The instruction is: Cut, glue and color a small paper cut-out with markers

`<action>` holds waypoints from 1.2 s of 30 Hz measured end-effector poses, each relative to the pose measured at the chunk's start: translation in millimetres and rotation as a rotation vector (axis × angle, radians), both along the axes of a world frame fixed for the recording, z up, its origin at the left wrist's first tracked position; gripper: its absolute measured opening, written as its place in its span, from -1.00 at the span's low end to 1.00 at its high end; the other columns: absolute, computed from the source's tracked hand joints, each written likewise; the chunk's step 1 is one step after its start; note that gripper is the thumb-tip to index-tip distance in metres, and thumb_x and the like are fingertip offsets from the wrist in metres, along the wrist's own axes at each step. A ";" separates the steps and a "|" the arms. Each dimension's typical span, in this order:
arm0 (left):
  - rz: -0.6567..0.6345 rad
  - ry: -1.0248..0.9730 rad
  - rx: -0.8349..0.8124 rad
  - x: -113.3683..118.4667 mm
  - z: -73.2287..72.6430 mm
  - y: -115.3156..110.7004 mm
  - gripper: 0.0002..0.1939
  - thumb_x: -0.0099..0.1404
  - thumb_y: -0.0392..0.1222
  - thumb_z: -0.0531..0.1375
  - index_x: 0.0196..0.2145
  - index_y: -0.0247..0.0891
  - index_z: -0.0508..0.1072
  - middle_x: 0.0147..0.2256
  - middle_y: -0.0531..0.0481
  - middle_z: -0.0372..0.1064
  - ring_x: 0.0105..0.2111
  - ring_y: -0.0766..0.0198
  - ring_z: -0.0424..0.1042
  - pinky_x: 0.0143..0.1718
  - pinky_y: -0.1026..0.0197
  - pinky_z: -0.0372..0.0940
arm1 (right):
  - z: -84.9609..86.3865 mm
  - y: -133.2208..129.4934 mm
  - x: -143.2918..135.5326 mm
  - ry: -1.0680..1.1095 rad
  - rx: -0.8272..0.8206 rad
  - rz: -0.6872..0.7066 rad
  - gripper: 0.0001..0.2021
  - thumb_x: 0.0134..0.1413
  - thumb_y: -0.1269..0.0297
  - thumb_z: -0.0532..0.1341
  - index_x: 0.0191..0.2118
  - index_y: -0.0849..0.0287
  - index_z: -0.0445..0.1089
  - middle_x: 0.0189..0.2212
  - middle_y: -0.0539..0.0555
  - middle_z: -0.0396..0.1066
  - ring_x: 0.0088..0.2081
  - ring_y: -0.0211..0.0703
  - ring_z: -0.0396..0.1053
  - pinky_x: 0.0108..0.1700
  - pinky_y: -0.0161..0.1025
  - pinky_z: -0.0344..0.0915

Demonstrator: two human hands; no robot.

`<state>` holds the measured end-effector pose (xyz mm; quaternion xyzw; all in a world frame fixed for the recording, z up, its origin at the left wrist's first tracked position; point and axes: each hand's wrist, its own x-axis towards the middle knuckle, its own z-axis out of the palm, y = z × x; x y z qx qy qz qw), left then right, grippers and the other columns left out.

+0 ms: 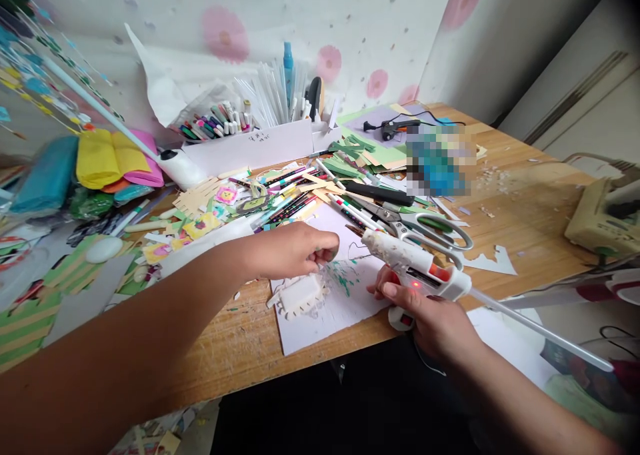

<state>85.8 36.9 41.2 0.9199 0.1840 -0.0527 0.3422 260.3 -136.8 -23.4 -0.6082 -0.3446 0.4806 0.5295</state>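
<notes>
Two bare hands are over the near edge area of the wooden table (505,205). The right hand (433,315) is wrapped around the handle of a white glue gun (410,262), its nozzle pointing toward the far left; a red light glows on its side. A long glue stick (540,328) runs out of its back, past the near edge at the right. The left hand (300,248) has its fingers curled in, just beyond a white piece (301,297) with a toothed rim; whether they pinch anything, I cannot tell. That piece lies at the left edge of a pale paper sheet (350,318), which reaches the table's near edge. Green flecks (346,275) dot the sheet between the hands.

Open room is narrow there: scissors (425,228) lie close behind the glue gun, and a heap of pens (295,198) crowds the sheet's far edge. Barer wood shows toward the right edge, with scattered scraps (493,178), and along the near edge left of the sheet. A long white box (260,145) stands toward the far edge.
</notes>
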 end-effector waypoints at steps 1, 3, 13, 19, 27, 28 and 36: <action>-0.016 0.009 0.014 1.5 0.1 0.0 -0.83 0.03 -0.40 0.15 -0.44 -0.15 0.42 -0.45 0.10 0.39 -0.42 0.27 0.35 -0.39 0.27 0.13 | -0.4 0.3 -0.1 0.003 0.006 -0.001 -0.70 -0.10 -0.02 0.34 -0.43 0.11 0.39 -0.54 0.02 0.40 -0.39 -0.03 0.41 -0.43 -0.22 0.32; -0.047 0.029 0.031 3.4 -0.4 -0.2 -0.82 0.03 -0.42 0.15 -0.45 -0.15 0.42 -0.44 0.09 0.41 -0.41 0.26 0.36 -0.38 0.26 0.12 | -0.2 0.4 -0.4 0.022 0.010 0.001 -0.71 -0.10 0.00 0.34 -0.44 0.11 0.38 -0.53 0.02 0.39 -0.36 -0.02 0.42 -0.43 -0.22 0.31; -0.079 0.009 0.065 5.4 -7.2 3.9 -0.79 0.04 -0.38 0.23 -0.35 -0.14 0.51 -0.33 0.04 0.44 -0.28 0.20 0.42 -0.25 0.24 0.20 | 4.2 -1.1 1.0 0.000 -0.030 0.035 -0.73 -0.06 0.01 0.32 -0.41 0.11 0.38 -0.50 0.04 0.41 -0.34 -0.01 0.43 -0.45 -0.24 0.29; -0.004 -0.109 0.143 -14.5 -5.1 13.0 -0.86 0.20 -0.21 0.22 -0.26 -0.17 0.52 -0.21 -0.04 0.37 -0.17 0.16 0.37 -0.12 0.17 0.20 | -2.6 1.1 2.8 -0.060 0.015 0.047 -0.69 -0.07 -0.06 0.29 -0.44 0.10 0.36 -0.57 0.02 0.36 -0.40 -0.03 0.39 -0.44 -0.21 0.30; -0.005 -0.169 0.465 -52.5 -21.9 -26.4 -0.60 0.24 -0.45 0.03 -0.14 -0.13 0.55 -0.25 -0.06 0.38 -0.20 0.15 0.31 -0.14 0.10 0.16 | 3.5 -0.1 1.9 0.007 -0.002 0.070 -0.75 -0.03 0.03 0.30 -0.43 0.10 0.36 -0.53 0.01 0.36 -0.38 -0.04 0.40 -0.45 -0.24 0.27; 0.001 -0.164 0.496 -54.2 -24.2 -29.6 -0.57 0.21 -0.48 0.03 -0.12 -0.13 0.54 -0.25 -0.06 0.39 -0.20 0.14 0.30 -0.15 0.09 0.16 | 4.7 -0.2 1.4 0.019 0.004 0.064 -0.76 -0.04 0.04 0.30 -0.44 0.09 0.36 -0.53 0.01 0.36 -0.38 -0.04 0.41 -0.44 -0.24 0.27; -0.064 -0.080 0.738 -53.1 -32.3 -37.5 -0.61 0.30 -0.44 0.01 -0.09 -0.14 0.51 -0.27 -0.06 0.41 -0.23 0.13 0.27 -0.18 0.07 0.11 | 7.0 -1.0 0.7 0.060 -0.004 0.077 -0.78 -0.02 0.08 0.31 -0.43 0.10 0.36 -0.51 0.00 0.35 -0.35 -0.05 0.40 -0.45 -0.25 0.24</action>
